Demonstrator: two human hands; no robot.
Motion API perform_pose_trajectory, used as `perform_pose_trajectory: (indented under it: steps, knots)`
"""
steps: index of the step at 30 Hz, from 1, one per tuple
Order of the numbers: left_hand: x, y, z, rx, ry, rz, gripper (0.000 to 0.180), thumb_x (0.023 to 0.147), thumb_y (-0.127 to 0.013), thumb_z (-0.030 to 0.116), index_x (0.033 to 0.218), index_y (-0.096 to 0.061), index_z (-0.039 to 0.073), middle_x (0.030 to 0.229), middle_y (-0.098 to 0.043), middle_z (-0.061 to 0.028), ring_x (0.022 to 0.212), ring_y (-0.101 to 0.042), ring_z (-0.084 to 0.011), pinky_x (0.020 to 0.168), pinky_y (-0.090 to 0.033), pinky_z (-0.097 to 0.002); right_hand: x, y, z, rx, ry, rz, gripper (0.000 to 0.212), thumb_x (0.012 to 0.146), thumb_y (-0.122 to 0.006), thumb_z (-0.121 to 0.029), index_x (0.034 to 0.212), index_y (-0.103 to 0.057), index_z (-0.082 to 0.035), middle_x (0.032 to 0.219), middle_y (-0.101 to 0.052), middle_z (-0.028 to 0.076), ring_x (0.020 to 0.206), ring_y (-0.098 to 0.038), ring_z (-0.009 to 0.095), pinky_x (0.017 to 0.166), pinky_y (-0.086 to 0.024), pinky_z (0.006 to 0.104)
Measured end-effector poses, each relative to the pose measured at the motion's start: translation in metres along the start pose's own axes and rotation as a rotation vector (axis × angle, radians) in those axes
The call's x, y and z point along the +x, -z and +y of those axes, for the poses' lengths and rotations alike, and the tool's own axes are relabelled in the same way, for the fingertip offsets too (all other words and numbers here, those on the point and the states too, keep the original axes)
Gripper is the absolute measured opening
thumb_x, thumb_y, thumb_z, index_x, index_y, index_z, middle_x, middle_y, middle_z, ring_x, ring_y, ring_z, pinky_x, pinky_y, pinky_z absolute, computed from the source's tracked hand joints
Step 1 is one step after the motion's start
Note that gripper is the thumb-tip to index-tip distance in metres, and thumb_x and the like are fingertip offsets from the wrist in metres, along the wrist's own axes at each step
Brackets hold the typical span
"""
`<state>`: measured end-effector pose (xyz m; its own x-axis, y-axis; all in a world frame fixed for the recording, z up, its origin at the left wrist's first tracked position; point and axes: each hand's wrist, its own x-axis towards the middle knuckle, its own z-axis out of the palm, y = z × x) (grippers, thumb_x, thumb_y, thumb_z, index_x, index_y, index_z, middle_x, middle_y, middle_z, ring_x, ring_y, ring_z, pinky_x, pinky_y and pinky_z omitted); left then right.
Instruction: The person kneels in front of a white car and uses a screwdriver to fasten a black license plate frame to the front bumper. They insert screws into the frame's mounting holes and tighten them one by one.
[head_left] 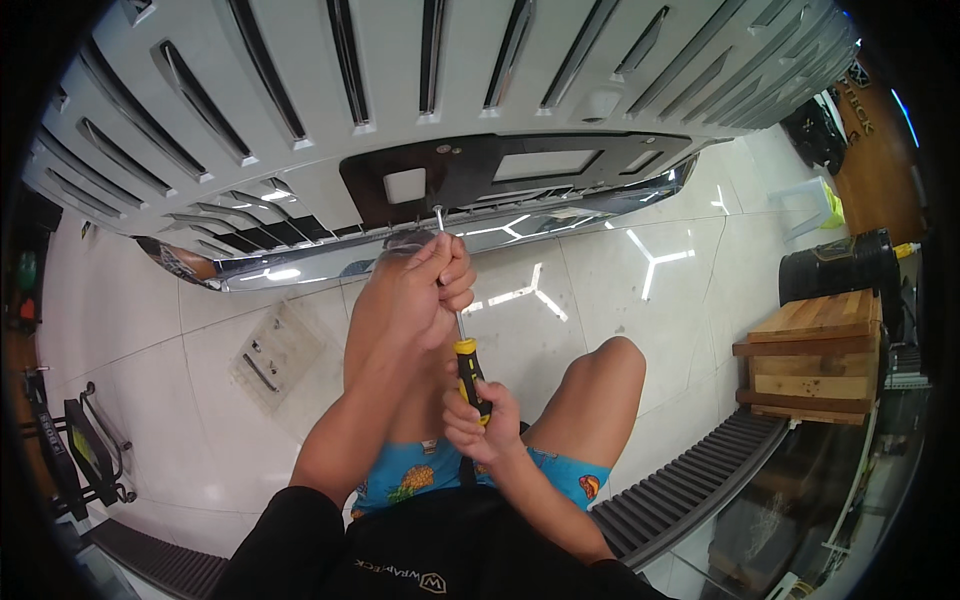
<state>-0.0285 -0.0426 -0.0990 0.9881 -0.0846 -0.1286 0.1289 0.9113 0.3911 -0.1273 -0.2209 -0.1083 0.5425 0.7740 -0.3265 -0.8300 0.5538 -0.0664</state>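
A screwdriver with a yellow and black handle [469,366] points up and away from me toward a car's light grey front grille [300,110]. My right hand [483,420] is wrapped round the lower part of the handle. Farther up, the fingers of my left hand [438,285] close round the slim metal shaft. Its far end meets the lower edge of a dark plate bracket [470,170] with rectangular cut-outs, at a small shiny screw head [438,211]. A glossy chrome strip [530,235] runs below the bracket. My left hand hides part of the shaft.
On the tiled floor to the left lies a clear sheet [275,365] with several small dark parts. At right are a wooden crate [810,360], a black drum [825,272] and a whitish stool [800,208]. A black metal frame [88,450] stands far left. A dark ribbed strip [690,490] curves behind me.
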Motion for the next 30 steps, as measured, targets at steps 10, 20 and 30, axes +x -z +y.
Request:
perform_pose_trajectory:
  steps: [10, 20, 30]
  knots:
    - [0.002, -0.011, 0.001, -0.024, 0.005, 0.07, 0.027, 0.114, -0.048, 0.032, 0.1, -0.055, 0.009, 0.07, -0.038, 0.0053, 0.056, -0.027, -0.0043, 0.05, -0.022, -0.0225, -0.019, -0.02, 0.006, 0.134, 0.055, 0.093, 0.048, 0.11, -0.048, -0.048, 0.137, -0.053, -0.009, 0.073, -0.047, 0.002, 0.049, -0.034, 0.009, 0.051, -0.033, 0.0253]
    - [0.005, -0.009, 0.003, 0.036, 0.006, 0.06, 0.029, 0.115, -0.045, 0.032, 0.099, -0.053, 0.01, 0.07, -0.037, 0.0054, 0.056, -0.027, -0.0048, 0.05, -0.023, -0.0233, -0.008, -0.023, 0.02, -0.574, 0.437, 0.522, 0.046, 0.113, -0.04, -0.047, 0.129, -0.061, -0.009, 0.076, -0.051, 0.003, 0.052, -0.037, 0.008, 0.05, -0.035, 0.022]
    - [0.007, -0.006, 0.013, 0.023, 0.048, -0.004, 0.029, 0.115, -0.045, 0.031, 0.098, -0.053, 0.01, 0.071, -0.037, 0.0061, 0.057, -0.028, -0.005, 0.05, -0.022, -0.0232, -0.006, -0.019, 0.033, -1.146, 0.625, 0.551, 0.047, 0.113, -0.042, -0.043, 0.135, -0.055, -0.004, 0.078, -0.055, 0.004, 0.055, -0.043, 0.009, 0.05, -0.037, 0.0239]
